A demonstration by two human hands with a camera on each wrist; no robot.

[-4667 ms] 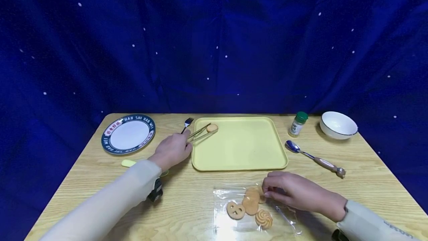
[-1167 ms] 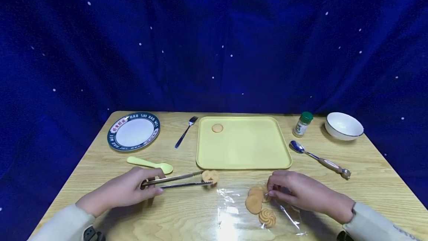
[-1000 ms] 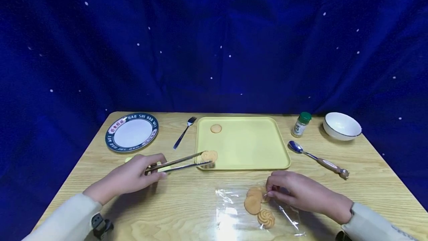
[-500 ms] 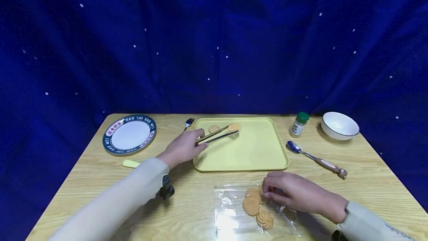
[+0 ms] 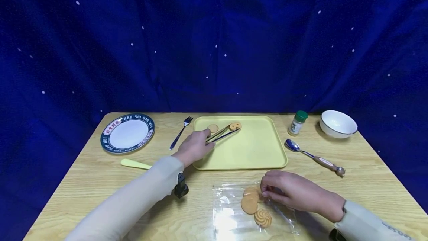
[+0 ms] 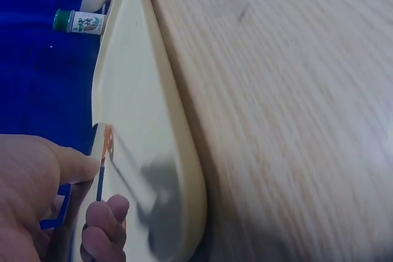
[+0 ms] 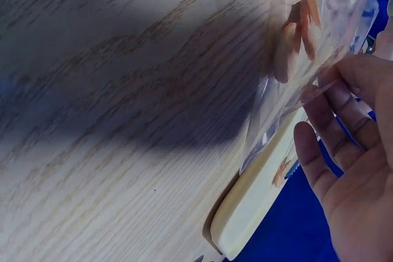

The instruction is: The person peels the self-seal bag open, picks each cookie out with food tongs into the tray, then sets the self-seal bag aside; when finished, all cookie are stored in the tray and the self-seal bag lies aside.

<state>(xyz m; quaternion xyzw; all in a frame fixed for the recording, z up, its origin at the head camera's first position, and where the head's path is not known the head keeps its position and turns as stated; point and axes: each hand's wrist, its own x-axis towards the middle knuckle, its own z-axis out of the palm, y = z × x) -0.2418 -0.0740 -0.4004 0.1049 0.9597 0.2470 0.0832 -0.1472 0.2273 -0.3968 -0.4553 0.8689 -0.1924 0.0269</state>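
Observation:
My left hand grips metal tongs above the left part of the yellow tray. Near the tong tips is a cookie with holes; whether the tips still pinch it I cannot tell. A round cookie lies on the tray, left of it. With thumb and fingertips, my right hand pinches the edge of a clear plastic bag, also seen in the right wrist view. Inside or on the bag are smooth cookies and a swirl cookie; the hand partly hides one.
At the left are a blue-rimmed plate, a fork and a pale yellow spoon, partly behind my left sleeve. To the tray's right stand a green-capped jar, a white bowl and a metal spoon.
The tongs released the round cookie on the tray, picked up the holed cookie from the bag, and carried it to the tray's back. My right hand has stayed at the bag.

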